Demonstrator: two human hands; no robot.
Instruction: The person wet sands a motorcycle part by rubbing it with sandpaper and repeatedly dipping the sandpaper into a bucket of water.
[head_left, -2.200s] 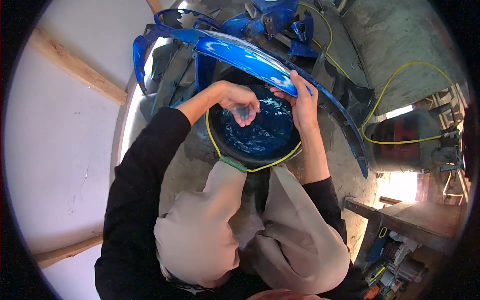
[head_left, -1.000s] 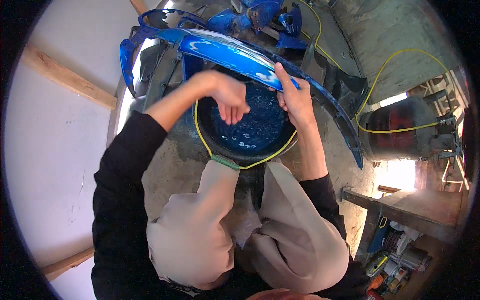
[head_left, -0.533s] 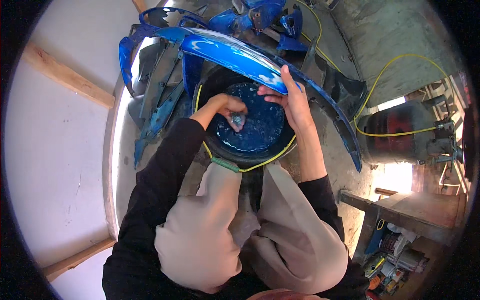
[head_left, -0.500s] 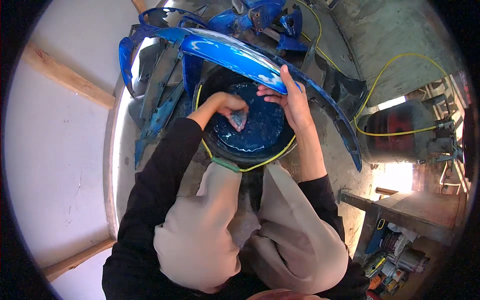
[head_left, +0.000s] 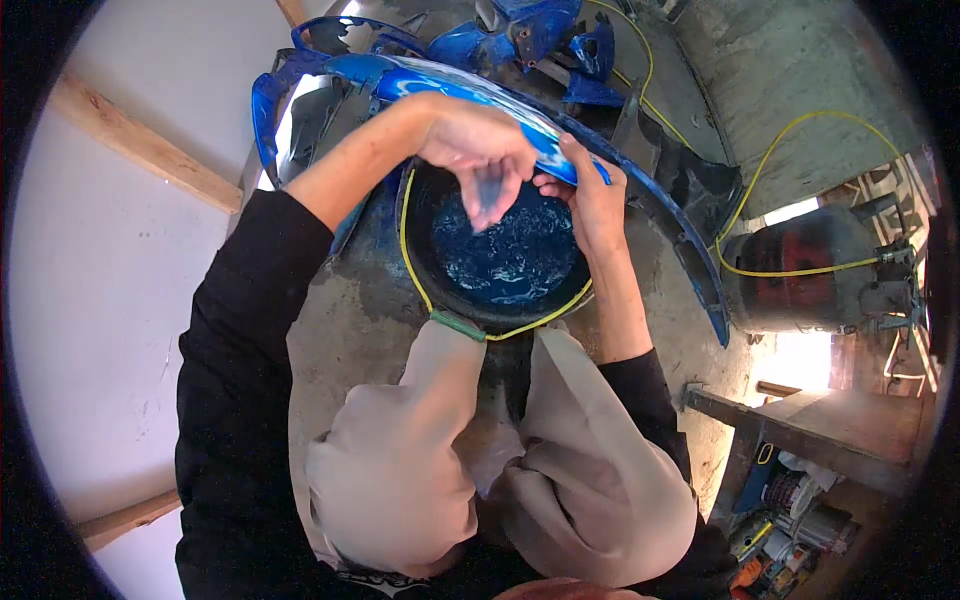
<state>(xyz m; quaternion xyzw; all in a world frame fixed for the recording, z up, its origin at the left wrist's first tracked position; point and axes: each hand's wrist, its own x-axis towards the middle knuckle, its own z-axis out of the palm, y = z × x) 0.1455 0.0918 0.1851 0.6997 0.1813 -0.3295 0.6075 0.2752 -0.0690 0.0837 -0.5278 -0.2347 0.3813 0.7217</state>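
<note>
Left hand above the basin, fingers half-curled, seemingly pinching a small greyish pad, material unclear. Right hand grips the right end of the glossy blue fairing panel, slanting across the basin's far side. Likely wet-rubbing; next stroke calls for a steady right grip.
</note>
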